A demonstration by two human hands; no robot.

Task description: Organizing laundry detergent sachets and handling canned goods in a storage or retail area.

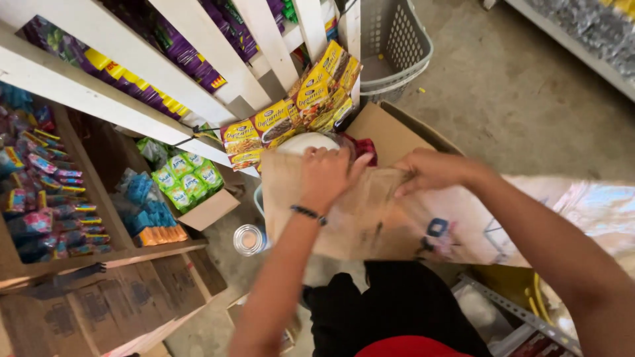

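A flattened brown cardboard sheet (360,218) lies across my lap, its far edge up near a white round lid (305,142). My left hand (327,173) grips the sheet's top edge, a dark beaded band on the wrist. Gripping the same edge further right is my right hand (433,170). Under the sheet's right side lies a white plastic sack (522,218) with blue and red print.
Yellow snack packets (311,99) hang by white shelf slats (198,73). Green packets (185,178) sit in an open box, blue packets (142,205) and colourful sweets (46,198) on a wooden shelf. A grey basket (393,46) stands on the concrete floor; a small jar (249,239) is below.
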